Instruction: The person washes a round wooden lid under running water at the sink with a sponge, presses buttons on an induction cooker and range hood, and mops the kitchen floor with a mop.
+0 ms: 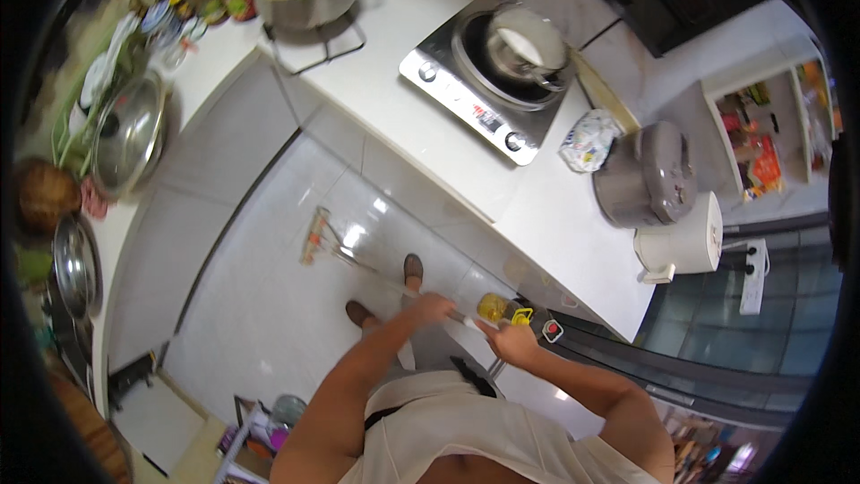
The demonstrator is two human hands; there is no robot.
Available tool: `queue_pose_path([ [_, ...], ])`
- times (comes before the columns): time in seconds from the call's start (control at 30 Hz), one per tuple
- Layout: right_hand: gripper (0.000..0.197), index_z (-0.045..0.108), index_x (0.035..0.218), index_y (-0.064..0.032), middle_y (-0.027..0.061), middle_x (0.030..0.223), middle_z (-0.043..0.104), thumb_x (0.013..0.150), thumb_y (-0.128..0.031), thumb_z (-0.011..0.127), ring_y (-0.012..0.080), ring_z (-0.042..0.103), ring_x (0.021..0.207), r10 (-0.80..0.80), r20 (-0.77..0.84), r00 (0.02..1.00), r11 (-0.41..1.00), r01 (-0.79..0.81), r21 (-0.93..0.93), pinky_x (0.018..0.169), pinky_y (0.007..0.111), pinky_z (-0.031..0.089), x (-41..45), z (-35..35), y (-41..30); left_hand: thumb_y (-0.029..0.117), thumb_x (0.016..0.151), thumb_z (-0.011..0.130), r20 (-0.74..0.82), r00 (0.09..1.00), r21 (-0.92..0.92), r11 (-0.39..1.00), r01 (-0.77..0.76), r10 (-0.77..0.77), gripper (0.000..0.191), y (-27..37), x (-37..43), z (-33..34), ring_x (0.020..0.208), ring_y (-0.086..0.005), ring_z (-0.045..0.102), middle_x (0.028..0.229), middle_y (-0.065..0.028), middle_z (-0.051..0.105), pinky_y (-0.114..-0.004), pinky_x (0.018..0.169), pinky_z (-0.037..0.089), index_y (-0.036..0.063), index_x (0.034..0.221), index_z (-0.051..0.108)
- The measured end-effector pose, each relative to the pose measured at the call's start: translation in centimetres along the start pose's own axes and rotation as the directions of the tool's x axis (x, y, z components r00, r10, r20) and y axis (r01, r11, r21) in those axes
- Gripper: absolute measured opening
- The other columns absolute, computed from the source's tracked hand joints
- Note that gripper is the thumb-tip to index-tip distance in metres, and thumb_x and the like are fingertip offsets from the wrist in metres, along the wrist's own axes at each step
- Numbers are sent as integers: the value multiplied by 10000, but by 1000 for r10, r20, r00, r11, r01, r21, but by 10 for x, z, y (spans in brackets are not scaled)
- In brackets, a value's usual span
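Observation:
My left hand (pixel 433 309) is closed around the long handle of a mop (pixel 314 236), a little way down its shaft. Nearer the handle's end, my right hand (pixel 514 343) grips the same pole by its pale section. From my hands the thin shaft runs to the upper left across the floor. The mop's narrow head, with orange-red parts, rests on the glossy tiles beyond my feet; it looks slightly blurred. Both my feet, in dark shoes, stand on the floor between the mop head and my hands.
A white counter (pixel 463 195) holds an induction cooker (pixel 484 117) with a pot (pixel 527 44), a large steel pot (pixel 309 3), a rice cooker (pixel 645 175) and a white kettle (pixel 678 235). Oil bottles (pixel 494 308) stand on the floor by my right hand. A rack (pixel 242 447) stands lower left.

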State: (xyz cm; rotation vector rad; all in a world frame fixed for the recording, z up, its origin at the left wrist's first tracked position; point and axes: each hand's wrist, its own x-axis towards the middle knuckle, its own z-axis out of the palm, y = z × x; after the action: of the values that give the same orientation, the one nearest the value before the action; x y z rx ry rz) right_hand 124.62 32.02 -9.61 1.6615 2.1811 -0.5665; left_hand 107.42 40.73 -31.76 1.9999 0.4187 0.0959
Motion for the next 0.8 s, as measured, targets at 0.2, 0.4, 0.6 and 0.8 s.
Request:
queue_pose_path([
  [0.2, 499, 504, 1283, -202, 94, 595, 573, 792, -223, 592, 245, 546, 421, 152, -106, 983, 985, -142, 93, 357, 399, 420, -62, 16, 14, 176, 798, 581, 450, 892, 165, 986, -29, -49, 169, 52, 57, -3, 907, -333, 597, 926, -136, 628, -442, 772, 465, 118, 954, 611],
  [0.4, 438, 507, 1270, -161, 130, 735, 609, 833, -176, 502, 269, 610, 558, 112, -116, 987, 967, -82, 240, 441, 387, 475, 40, 43, 19, 187, 785, 578, 220, 936, 207, 951, 229, -274, 154, -23, 48, -62, 904, -340, 599, 927, -109, 640, -459, 783, 471, 86, 896, 614],
  [0.6, 420, 475, 1284, -118, 125, 768, 606, 865, -143, 480, 292, 631, 671, 65, -124, 990, 958, -27, 286, 507, 421, 496, 164, 25, 19, 211, 829, 552, 118, 746, 636, 627, 450, -656, 191, -77, 55, -141, 1034, -249, 589, 1053, -79, 641, -431, 857, 458, 150, 976, 657],
  [0.8, 396, 510, 1249, -141, 143, 770, 633, 863, -229, 510, 310, 638, 686, 76, -3, 997, 909, -68, 412, 520, 417, 503, 116, 8, 63, 293, 806, 563, 237, 843, 501, 805, 319, -482, 200, -55, 86, -107, 938, -293, 612, 956, -94, 659, -423, 820, 467, 182, 937, 664],
])
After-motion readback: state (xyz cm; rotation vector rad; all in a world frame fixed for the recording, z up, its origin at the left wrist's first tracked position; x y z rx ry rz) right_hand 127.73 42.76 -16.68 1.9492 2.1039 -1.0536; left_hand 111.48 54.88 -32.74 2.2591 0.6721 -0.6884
